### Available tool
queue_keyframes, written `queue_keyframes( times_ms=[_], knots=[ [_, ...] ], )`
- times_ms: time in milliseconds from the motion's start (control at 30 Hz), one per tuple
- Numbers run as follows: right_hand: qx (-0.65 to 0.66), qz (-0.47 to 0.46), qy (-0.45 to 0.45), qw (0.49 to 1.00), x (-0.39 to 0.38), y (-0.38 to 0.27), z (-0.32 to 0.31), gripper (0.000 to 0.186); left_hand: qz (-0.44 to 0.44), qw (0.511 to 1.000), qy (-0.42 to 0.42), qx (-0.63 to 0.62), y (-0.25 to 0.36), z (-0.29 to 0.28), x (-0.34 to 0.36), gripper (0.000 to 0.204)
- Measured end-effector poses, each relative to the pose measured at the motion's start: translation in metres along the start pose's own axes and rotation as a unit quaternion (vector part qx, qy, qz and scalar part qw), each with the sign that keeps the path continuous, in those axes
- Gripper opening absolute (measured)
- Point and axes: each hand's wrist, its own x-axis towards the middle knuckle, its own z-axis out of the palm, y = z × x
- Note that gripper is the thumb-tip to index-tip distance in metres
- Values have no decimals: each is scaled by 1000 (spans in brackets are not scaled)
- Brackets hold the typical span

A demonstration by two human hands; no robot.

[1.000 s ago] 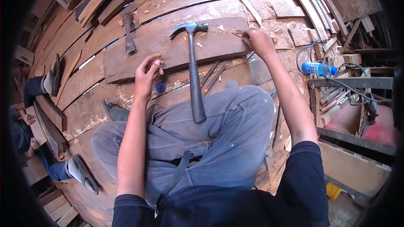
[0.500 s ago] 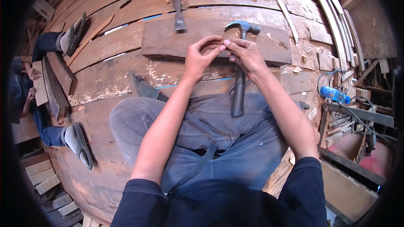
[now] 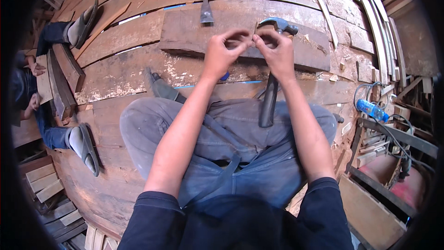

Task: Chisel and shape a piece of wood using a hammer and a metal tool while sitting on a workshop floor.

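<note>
My left hand (image 3: 220,53) and my right hand (image 3: 278,58) meet above a thick brown board (image 3: 182,30), fingers pinched at a thin nail-like piece (image 3: 255,28), too small and blurred to identify surely. Under my right hand a claw hammer (image 3: 267,113) lies with its head on the board and its dark handle toward my lap. A flat-bladed metal tool (image 3: 205,2) lies beyond my left hand, on the board's far edge. A small blue round object (image 3: 225,76) shows just below my hands.
At left, another person's hands (image 3: 36,69) hold a plank, with sandaled feet (image 3: 83,150) alongside. A blue bottle (image 3: 370,110), cables and a metal frame (image 3: 411,139) are at right. Wood strips (image 3: 370,18) and scraps lie on the plank floor (image 3: 106,88).
My hands were apart, the right at the board's right end; they have come together over the board around the thin piece. The view has shifted, so the surroundings appear moved.
</note>
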Motion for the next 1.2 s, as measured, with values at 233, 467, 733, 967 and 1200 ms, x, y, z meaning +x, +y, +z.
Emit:
queue_keyframes(
  times_ms=[233,467,733,967,1200],
  knots=[
    [-368,-204,-70,904,3,11,-7,11,183,947,49,258,-20,-16,4,24],
    [-453,-237,-78,856,-1,28,3,9,189,934,26,304,-41,-15,2,14],
    [-397,-121,41,909,-12,2,-25,37,142,948,61,277,-45,-11,1,14],
    [-86,190,-31,978,-91,-15,-32,62,134,936,91,313,-40,-17,6,12],
    [245,318,12,916,-90,-48,-33,46,100,940,93,312,-47,-18,7,13]
  ],
)
